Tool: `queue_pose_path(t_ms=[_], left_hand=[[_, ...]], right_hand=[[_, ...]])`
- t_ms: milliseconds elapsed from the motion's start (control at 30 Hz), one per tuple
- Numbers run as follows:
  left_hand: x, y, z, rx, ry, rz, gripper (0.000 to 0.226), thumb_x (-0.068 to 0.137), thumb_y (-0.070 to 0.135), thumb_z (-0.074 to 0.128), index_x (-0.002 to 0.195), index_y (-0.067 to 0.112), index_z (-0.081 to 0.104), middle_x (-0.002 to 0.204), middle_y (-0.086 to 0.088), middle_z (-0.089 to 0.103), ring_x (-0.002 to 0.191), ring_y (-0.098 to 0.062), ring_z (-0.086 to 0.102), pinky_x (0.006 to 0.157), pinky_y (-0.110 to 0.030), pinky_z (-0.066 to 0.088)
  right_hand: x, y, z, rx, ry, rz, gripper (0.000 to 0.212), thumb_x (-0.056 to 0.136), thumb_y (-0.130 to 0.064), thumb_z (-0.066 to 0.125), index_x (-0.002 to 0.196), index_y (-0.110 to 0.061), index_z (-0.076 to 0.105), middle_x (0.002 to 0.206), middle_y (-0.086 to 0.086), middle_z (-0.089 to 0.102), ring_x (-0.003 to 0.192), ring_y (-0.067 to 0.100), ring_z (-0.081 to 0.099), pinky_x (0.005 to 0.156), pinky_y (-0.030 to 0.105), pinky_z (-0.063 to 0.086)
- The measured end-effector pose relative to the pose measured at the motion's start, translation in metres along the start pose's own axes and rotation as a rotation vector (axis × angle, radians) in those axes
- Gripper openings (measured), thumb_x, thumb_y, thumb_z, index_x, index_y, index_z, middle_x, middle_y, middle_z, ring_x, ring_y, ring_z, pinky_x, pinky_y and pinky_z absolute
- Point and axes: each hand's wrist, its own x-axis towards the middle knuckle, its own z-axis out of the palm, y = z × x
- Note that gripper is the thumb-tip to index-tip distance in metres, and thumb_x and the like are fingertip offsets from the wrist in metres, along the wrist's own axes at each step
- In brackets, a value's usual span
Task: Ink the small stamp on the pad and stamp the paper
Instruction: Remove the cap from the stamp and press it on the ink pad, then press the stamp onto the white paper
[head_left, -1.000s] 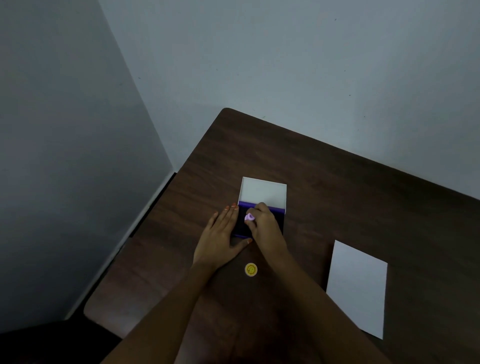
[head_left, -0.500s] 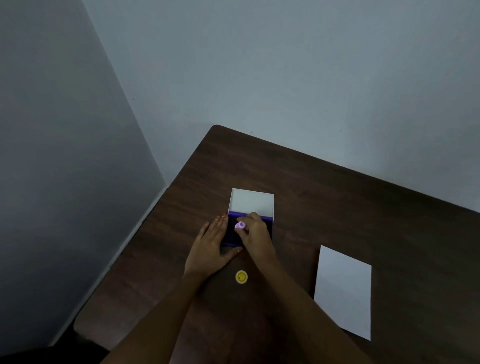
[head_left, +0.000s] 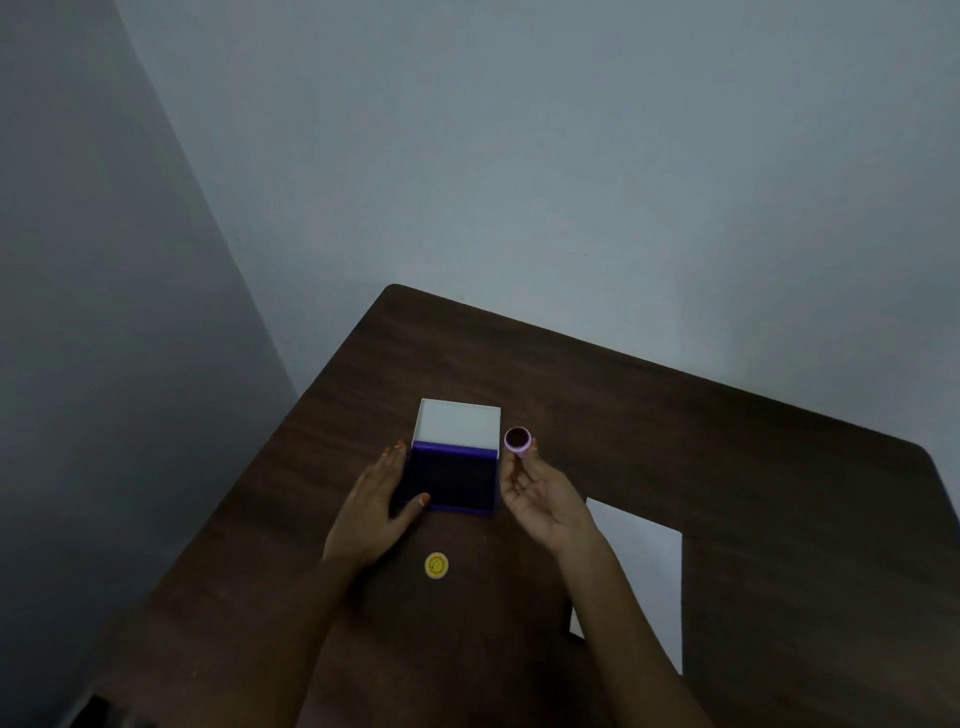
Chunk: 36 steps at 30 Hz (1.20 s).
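A big dark brown wooden surface (head_left: 675, 441) sits in the corner of a room with plain grey walls (head_left: 519, 156). On its right side lies a white sheet of paper (head_left: 644, 571), flat, with the person's right arm lying across its near left edge. Near the middle is the ink pad (head_left: 457, 480), a purple box with a dark inky square inside, and its white lid (head_left: 457, 423) stands open at the far side. The left hand (head_left: 376, 506) lies flat on the surface and presses against the left side of the ink pad — its fingers are stretched out and loose, grasping nothing, with the thumb touching the pad's near edge. The right hand (head_left: 537, 491) is held up just to the right of the pad, palm turned up. Its fingers pinch the small stamp (head_left: 518, 440), a little pink round thing, at the tips. The stamp is off the pad and in the air, and its dark round face is turned toward the camera. A small yellow round disc (head_left: 436, 565) lies on the surface between the two arms — well apart from the paper.
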Motion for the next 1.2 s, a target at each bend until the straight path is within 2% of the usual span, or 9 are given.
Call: queue_pose_path(t_ms=[133,300,400,533,700,867,967,1067,1200], left_hand=[[0.000,0.014,-0.005,-0.250,0.053,-0.158,0.063,0.091,0.033,0.050,0.143,0.026,0.015,0.155,-0.002,0.018,0.141,-0.014,0.012,0.115,-0.042,0.016],[0.015,0.062,0.016,-0.122,0.214,-0.073,0.048,0.091,0.024,0.051,0.136,0.017,0.036,0.144,-0.009,0.040,0.134,-0.020,0.032,0.111,-0.042,0.028],[0.023,0.104,0.046,-0.126,0.083,0.081,0.049,0.086,0.018,0.058,0.131,0.021,0.040,0.141,-0.005,0.044,0.131,-0.016,0.037,0.107,-0.037,0.031],[0.020,0.152,0.094,-0.034,-0.142,0.338,0.043,0.088,0.023,0.055,0.129,0.023,0.043,0.140,-0.004,0.046,0.132,-0.014,0.036,0.113,-0.035,0.023],[0.002,0.189,0.144,0.051,-0.236,0.508,0.056,0.088,0.033,0.052,0.138,0.015,0.033,0.148,-0.007,0.036,0.139,-0.015,0.022,0.117,-0.035,0.007],[-0.006,0.191,0.173,0.192,-0.303,0.458,0.084,0.083,0.061,0.042,0.145,0.018,0.004,0.156,-0.001,0.002,0.141,-0.011,-0.009,0.112,-0.034,-0.012],[-0.006,0.184,0.181,0.272,-0.353,0.404,0.092,0.080,0.068,0.039,0.144,0.018,-0.005,0.156,-0.001,-0.007,0.140,-0.011,-0.015,0.111,-0.036,-0.015],[-0.006,0.178,0.186,0.323,-0.369,0.384,0.095,0.078,0.072,0.034,0.143,0.019,-0.009,0.155,0.000,-0.012,0.140,-0.011,-0.015,0.111,-0.037,-0.015],[-0.006,0.176,0.190,0.372,-0.346,0.397,0.095,0.075,0.076,0.027,0.143,0.021,-0.009,0.155,0.000,-0.010,0.139,-0.011,-0.015,0.111,-0.040,-0.014]], right_hand=[[-0.021,-0.012,-0.005,0.049,-0.059,0.000,0.034,0.066,-0.001,0.063,0.100,0.002,0.060,0.069,0.019,0.073,0.081,0.020,0.062,0.054,0.027,0.060],[-0.036,-0.034,-0.019,0.115,-0.059,-0.065,0.019,0.077,-0.001,0.058,0.095,0.002,0.061,0.077,0.020,0.071,0.082,0.022,0.062,0.054,0.027,0.060],[-0.045,-0.049,-0.033,0.115,-0.065,-0.131,0.023,0.070,-0.002,0.061,0.092,0.000,0.062,0.077,0.018,0.072,0.082,0.021,0.061,0.054,0.027,0.060],[-0.057,-0.069,-0.055,0.087,-0.017,-0.211,0.012,0.083,-0.006,0.055,0.090,-0.001,0.063,0.071,0.015,0.075,0.083,0.020,0.062,0.056,0.025,0.060],[-0.072,-0.089,-0.080,0.087,0.039,-0.268,0.020,0.068,-0.010,0.063,0.087,-0.004,0.065,0.072,0.012,0.075,0.069,0.017,0.069,0.053,0.023,0.058],[-0.082,-0.107,-0.105,0.169,0.099,-0.328,0.021,0.066,-0.011,0.062,0.087,-0.006,0.064,0.069,0.011,0.075,0.082,0.018,0.063,0.052,0.024,0.059],[-0.086,-0.118,-0.118,0.236,0.133,-0.368,0.020,0.067,-0.011,0.061,0.087,-0.007,0.064,0.071,0.012,0.075,0.085,0.017,0.062,0.052,0.024,0.059],[-0.087,-0.128,-0.130,0.259,0.185,-0.392,0.010,0.078,-0.011,0.058,0.086,-0.009,0.064,0.087,0.010,0.070,0.085,0.016,0.063,0.056,0.024,0.058],[-0.082,-0.135,-0.147,0.140,0.306,-0.440,0.007,0.084,-0.015,0.057,0.086,-0.013,0.063,0.093,0.008,0.065,0.088,0.014,0.061,0.058,0.024,0.057]])
